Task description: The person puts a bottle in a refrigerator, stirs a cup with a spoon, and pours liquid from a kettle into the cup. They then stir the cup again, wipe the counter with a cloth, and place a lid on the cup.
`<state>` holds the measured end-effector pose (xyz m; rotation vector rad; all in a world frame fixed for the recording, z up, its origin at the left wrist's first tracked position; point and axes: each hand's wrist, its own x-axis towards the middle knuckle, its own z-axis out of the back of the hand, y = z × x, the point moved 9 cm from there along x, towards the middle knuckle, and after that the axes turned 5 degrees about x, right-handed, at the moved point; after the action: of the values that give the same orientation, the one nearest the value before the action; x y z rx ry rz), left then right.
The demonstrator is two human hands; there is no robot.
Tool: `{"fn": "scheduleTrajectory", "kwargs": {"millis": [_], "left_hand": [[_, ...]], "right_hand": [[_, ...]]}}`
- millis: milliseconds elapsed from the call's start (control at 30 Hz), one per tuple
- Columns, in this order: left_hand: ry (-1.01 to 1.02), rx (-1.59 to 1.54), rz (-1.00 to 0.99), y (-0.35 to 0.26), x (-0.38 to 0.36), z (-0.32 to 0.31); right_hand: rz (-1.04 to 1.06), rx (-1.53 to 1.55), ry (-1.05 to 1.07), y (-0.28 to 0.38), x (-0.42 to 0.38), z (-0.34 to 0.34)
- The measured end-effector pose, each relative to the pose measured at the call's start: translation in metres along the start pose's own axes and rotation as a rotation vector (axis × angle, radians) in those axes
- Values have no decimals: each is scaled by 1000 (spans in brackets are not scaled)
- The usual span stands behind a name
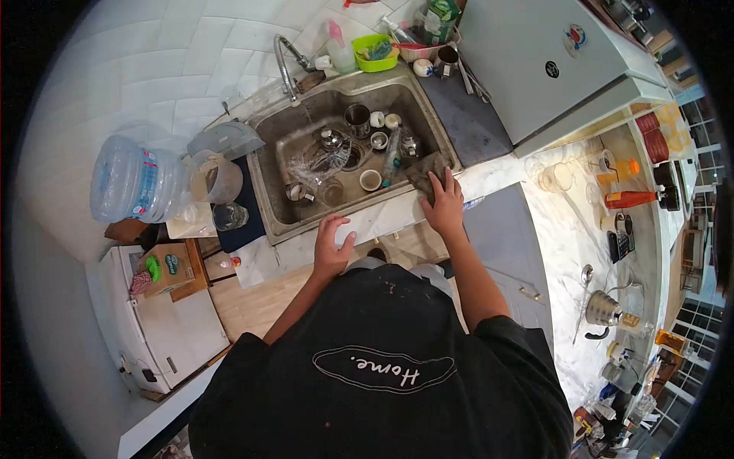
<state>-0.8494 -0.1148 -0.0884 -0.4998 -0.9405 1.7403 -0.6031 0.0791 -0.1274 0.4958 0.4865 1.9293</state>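
Note:
My right hand (445, 206) reaches to the front right corner of the sink (267, 203), its spread fingers touching a dark grey cloth (425, 173) draped there. Fingers apart and slightly curled, my left hand (332, 246) hovers near the counter's front edge and holds nothing. Inside the sink are a metal cup (357, 120), a white cup (370, 180), clear crumpled plastic (317, 164), a bottle (392, 157) and several small white and metal pieces. Above the basin bends a metal faucet (283, 65).
Left of the sink stand a large water bottle (134, 180), a plastic jug (218, 180) and a glass (229, 216). Behind it are a green basket (375, 63) and a soap bottle (340, 50). A fridge (535, 69) and a marble counter (562, 306) with a kettle (604, 308) are right.

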Motion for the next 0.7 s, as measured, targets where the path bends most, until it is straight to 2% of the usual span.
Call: {"fn": "scheduleTrajectory", "kwargs": {"millis": [100, 300, 500, 700], "left_hand": [[-6, 7, 1, 4, 2, 3], [23, 2, -20, -2, 9, 2], [44, 21, -72, -21, 23, -11], [84, 4, -120, -52, 39, -49]], "right_hand": [[38, -5, -14, -1, -3, 1], [-17, 35, -183, -5, -20, 33], [-186, 173, -366, -65, -75, 72], [-369, 179, -507, -134, -127, 131]]}}
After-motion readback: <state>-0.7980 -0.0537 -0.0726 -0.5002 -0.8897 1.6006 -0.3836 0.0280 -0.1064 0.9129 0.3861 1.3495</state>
